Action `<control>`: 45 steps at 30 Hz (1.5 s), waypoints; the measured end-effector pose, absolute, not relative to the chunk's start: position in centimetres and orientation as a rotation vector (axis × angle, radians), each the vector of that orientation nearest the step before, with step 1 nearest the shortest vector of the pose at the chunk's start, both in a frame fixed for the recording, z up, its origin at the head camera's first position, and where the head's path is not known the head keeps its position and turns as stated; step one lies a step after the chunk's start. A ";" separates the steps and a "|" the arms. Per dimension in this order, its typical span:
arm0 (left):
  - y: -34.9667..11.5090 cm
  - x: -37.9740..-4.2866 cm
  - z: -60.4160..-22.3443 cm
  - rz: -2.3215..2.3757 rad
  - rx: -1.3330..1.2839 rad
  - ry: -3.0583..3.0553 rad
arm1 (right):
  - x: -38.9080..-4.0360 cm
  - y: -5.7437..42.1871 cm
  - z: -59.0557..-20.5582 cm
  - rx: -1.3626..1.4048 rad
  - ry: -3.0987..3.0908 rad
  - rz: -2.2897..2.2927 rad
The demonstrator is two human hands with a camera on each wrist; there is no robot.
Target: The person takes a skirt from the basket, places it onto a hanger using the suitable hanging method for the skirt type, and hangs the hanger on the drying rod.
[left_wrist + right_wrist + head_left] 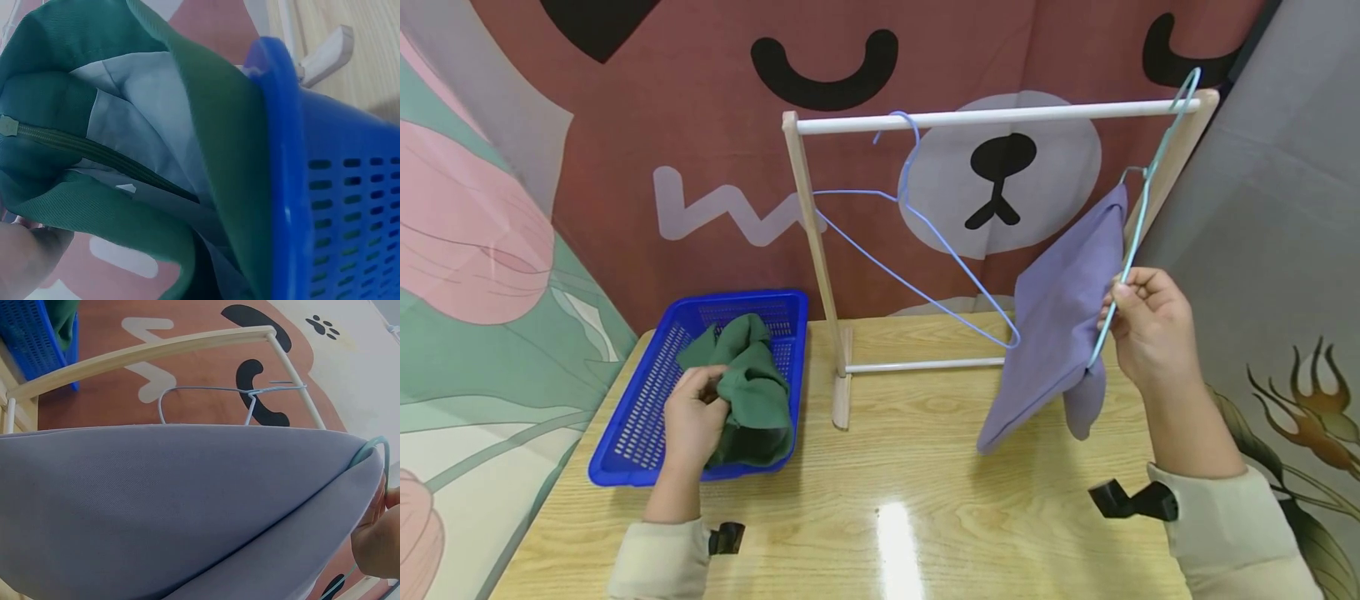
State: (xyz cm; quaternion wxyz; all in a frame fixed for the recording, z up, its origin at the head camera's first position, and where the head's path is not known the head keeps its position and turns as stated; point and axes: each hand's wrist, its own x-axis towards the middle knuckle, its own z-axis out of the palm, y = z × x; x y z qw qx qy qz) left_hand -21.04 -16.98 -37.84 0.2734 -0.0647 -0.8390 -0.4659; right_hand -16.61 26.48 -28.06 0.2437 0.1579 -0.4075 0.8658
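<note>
The green garment [752,392] lay bunched in the basket [643,425] at the left of the desk [925,450], its zip [94,151] showing. It looked soft, limp and light, hardly slippery or fragile, so its open edge seemed the best place to take hold; the middle would likely sag. The left hand [696,417] pinched a fold on its left side. Well apart from it, the right hand [1153,325] gripped one side of the teal hanger [1138,225], which was at the right end of the rack [1000,118] and bore the purple garment [1067,292], likewise soft. How fully that garment sat on the hanger was hard to tell. Counted, there were two garments, two hangers, with the blue hanger [958,259] farther left, one basket and one rack.
</note>
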 end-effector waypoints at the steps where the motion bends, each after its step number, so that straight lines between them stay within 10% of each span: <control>1: -16.9 -21.0 -37.8 -1.255 -0.184 -2.252 | -16.6 26.5 -28.0 0.433 -1.110 2.367; 45: -13.9 -19.4 -34.1 -1.245 -0.528 -2.010 | -18.6 28.0 -28.2 0.221 -1.162 2.423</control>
